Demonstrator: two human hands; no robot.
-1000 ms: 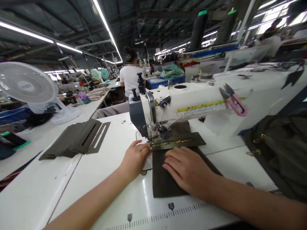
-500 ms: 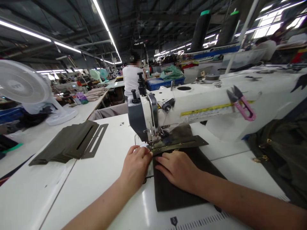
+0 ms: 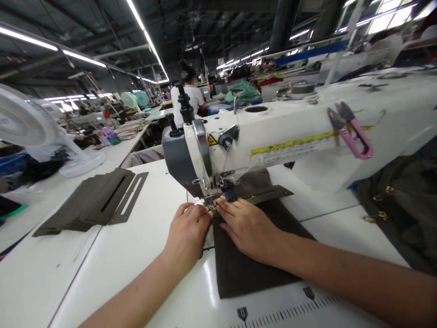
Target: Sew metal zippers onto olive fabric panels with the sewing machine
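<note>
A white industrial sewing machine [image 3: 273, 136] stands on a white table [image 3: 129, 246]. A dark olive fabric piece [image 3: 246, 269] with a zipper strip lies under its presser foot [image 3: 213, 198]. My left hand [image 3: 187, 234] rests at the fabric's left edge, fingers curled and pinching the edge right by the needle. My right hand [image 3: 247, 228] lies flat on the fabric, fingers stretched toward the presser foot, fingertips almost touching the left hand's.
A stack of olive cut pieces with slots [image 3: 92, 200] lies left on the table. Pink thread snips [image 3: 353, 132] hang on the machine arm. Dark olive bags [image 3: 403, 205] pile at the right. A white fan [image 3: 30, 127] stands far left. A person in white sits beyond.
My right hand has slid forward along the fabric to the presser foot, meeting the left hand. The view has moved closer to the machine.
</note>
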